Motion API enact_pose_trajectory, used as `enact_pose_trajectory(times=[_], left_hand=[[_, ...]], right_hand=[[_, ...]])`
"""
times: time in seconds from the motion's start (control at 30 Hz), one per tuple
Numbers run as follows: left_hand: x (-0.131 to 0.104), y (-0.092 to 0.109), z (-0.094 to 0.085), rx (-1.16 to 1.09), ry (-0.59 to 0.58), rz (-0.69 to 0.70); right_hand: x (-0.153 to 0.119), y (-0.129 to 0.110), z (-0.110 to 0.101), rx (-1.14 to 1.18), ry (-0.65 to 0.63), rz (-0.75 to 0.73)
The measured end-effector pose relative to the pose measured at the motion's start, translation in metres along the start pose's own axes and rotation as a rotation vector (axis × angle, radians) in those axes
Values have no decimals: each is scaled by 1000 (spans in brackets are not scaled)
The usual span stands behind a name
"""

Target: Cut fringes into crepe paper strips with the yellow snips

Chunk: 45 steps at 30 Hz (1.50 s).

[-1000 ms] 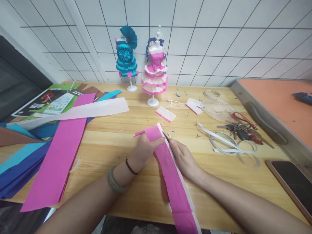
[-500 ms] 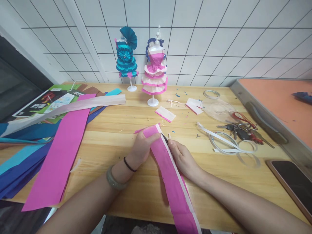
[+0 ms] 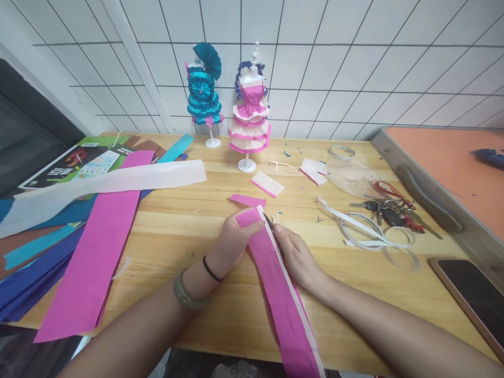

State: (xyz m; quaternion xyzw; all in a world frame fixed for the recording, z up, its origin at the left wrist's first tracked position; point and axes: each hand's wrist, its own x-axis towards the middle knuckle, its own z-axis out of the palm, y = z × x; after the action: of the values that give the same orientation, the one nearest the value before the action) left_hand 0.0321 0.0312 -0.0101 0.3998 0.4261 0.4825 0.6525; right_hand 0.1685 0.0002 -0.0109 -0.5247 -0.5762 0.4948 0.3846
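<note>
A long pink crepe-paper strip with a white band along its right edge runs from mid-table down past the front edge. My left hand pinches its far end between thumb and fingers. Against the white band, my right hand is closed on scissors, whose dark blades show in part; the handles are hidden in the hand. A small pale sliver stands by the blades. Just beyond my left hand lies a separate pink paper piece.
Two miniature dress forms, one in a teal paper dress and one in pink and white, stand at the back. Colored paper strips cover the left. Rightward lie keys, tape rolls, a phone and an orange-lined tray.
Both hands and the pink strip's far end have shifted slightly right and nearer. The pink piece beyond my left hand shows more fully. At left, the white paper strip lies flatter and wider.
</note>
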Motion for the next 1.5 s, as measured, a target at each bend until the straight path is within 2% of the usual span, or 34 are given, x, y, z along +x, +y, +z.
enact_pose_trajectory(times=[0.5,0.9,1.5], left_hand=[[1,1,0,16,-18,-30],[-1,2,1,41,-6,1],[0,-1,2,-18,-3,11]], right_hand=[[1,-2,0,17,8,20],[0,-5,0,48,-8,23],[1,-2,0,-19,15,34]])
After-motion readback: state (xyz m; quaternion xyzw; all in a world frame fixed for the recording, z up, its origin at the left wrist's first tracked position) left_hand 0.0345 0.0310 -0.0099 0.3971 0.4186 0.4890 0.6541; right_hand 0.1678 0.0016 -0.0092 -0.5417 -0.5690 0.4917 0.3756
